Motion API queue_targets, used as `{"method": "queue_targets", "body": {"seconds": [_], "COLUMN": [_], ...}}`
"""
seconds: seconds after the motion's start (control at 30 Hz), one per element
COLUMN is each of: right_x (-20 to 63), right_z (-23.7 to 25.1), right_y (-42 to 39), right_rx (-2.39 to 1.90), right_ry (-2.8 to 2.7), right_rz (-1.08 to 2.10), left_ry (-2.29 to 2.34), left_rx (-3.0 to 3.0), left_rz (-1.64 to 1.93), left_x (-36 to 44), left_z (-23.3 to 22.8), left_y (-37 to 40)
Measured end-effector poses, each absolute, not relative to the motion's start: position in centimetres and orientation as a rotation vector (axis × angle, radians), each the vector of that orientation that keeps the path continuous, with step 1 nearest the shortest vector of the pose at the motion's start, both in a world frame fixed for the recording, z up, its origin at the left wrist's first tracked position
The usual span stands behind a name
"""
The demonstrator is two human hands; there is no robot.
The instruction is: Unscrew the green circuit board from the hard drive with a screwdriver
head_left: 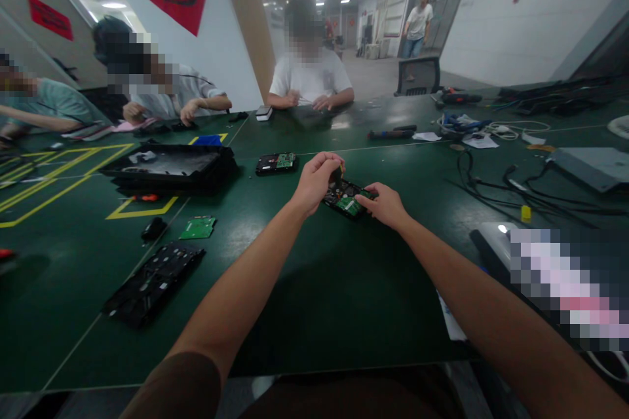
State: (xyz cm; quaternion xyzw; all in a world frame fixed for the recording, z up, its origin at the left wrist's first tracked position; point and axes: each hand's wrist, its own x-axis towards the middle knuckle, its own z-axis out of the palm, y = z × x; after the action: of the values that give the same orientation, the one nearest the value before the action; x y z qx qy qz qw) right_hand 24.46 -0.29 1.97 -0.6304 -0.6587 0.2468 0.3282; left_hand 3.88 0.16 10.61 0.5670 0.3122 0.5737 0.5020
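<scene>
A hard drive [346, 201] with a green circuit board lies on the green table in front of me. Over its left end, my left hand [317, 183] is closed around a small dark tool [338, 175] that points down at the drive; it looks like a short screwdriver, mostly covered by my fingers. The thumb and fingers of my right hand [386, 204] grip the drive's right edge. A second hard drive [276, 163] sits beyond my left hand. To the left are a loose green circuit board [198, 227] and a black drive casing [154, 280].
Stacked black trays [170, 167] stand at left, near a small black object [154, 229]. On the right are black cables [515, 190], a grey metal box [590, 167] and a blurred-out object [565, 281]. Other people [312, 72] sit across the table.
</scene>
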Motion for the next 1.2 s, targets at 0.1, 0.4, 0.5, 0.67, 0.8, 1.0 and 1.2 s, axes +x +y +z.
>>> {"method": "queue_targets", "body": {"seconds": [0.1,0.4,0.5,0.67,0.8,1.0,1.2], "right_x": [24.6,24.5,24.4,24.4,24.3,24.3,24.3], "right_z": [1.9,1.8,2.0,2.4,2.5,2.3,2.4], "right_y": [-0.2,-0.3,-0.4,-0.5,-0.6,-0.5,-0.5], "right_rx": [-1.641,-1.641,-1.643,-1.658,-1.668,-1.66,-1.639], "right_ry": [-1.726,-1.709,-1.714,-1.734,-1.733,-1.712,-1.702], "right_rz": [0.65,0.667,0.662,0.642,0.639,0.656,0.679], "left_ry": [0.892,0.926,0.79,0.692,0.682,0.863,0.835], "left_rx": [1.52,1.575,1.356,1.213,1.281,1.469,1.404], "left_rz": [1.443,1.364,1.278,1.247,1.271,1.329,1.278], "left_x": [3.5,2.8,3.1,3.6,3.8,3.5,3.0], "left_z": [10.8,11.7,11.6,11.4,11.1,10.8,11.3], "left_y": [0.4,0.0,-0.3,-0.5,-0.5,-0.1,-0.2]}}
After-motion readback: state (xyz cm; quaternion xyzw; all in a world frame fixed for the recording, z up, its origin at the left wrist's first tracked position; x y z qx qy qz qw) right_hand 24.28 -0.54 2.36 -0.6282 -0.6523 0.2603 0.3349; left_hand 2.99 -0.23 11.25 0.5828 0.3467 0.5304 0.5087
